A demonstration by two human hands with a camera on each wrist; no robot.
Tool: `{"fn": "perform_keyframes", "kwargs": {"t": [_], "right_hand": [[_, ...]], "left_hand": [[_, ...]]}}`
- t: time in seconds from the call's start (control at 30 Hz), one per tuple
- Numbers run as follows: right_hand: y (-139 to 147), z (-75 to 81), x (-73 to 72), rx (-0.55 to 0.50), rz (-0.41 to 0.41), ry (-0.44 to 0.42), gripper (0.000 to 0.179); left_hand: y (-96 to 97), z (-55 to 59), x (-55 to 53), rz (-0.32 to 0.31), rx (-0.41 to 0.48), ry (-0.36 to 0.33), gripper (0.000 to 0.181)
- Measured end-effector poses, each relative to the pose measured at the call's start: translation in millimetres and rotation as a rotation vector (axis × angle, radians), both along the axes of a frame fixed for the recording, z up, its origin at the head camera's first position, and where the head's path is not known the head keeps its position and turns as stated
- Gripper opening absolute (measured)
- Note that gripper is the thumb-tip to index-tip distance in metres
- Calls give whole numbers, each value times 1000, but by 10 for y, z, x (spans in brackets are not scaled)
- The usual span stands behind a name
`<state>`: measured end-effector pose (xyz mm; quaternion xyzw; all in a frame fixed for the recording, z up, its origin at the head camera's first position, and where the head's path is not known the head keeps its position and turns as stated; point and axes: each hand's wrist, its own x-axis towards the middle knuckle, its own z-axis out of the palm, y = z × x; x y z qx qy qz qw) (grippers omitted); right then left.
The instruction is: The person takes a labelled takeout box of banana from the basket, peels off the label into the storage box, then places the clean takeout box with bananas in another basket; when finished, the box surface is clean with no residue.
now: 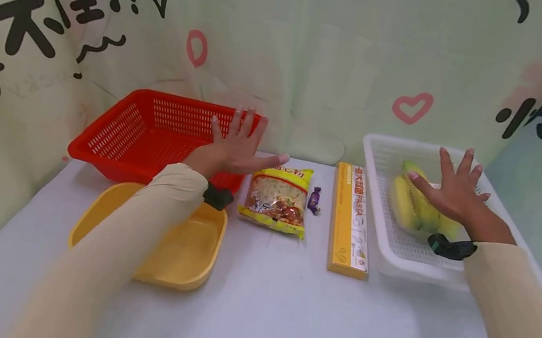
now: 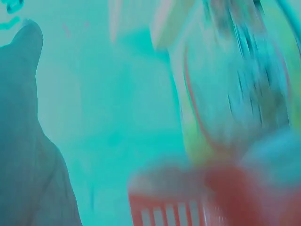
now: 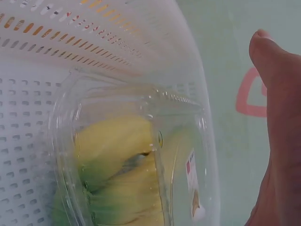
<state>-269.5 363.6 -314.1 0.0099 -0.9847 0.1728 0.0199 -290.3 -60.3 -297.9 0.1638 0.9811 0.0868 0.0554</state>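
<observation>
My left hand [image 1: 236,148] is spread above the right end of a red slotted basket [image 1: 127,134], holding nothing. Close to its thumb lies a yellow noodle packet [image 1: 277,197], with a small purple wrapped candy [image 1: 315,200] beside it. The left wrist view is blurred and tinted; the packet [image 2: 235,89] and red basket [image 2: 164,202] show there. My right hand [image 1: 454,192], also with straight, spread fingers, is over a white slotted basket [image 1: 408,269]. Inside that basket, a clear plastic box [image 3: 127,94] contains yellow-green fruit [image 3: 117,141] resembling bananas. Nothing is in this hand either.
A shallow yellow tray [image 1: 179,255] stands in front of the red basket, partly hidden by my left sleeve. An upright-lying yellow pasta box [image 1: 351,219] is just left of the white basket. Printed curtain [image 1: 324,51] hangs behind the white table [image 1: 278,315].
</observation>
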Motion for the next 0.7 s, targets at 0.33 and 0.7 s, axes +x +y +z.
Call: {"fn": "perform_keyframes", "kwargs": {"t": [0.33,0.7], "right_hand": [[315,33,169,-365,-141,13,90],[554,-58,371,-381,-206,-22,81]], "left_hand": [[754,-164,375,-155,230,-43,107],[1133,-438,457,-160,717,-231,103]]}}
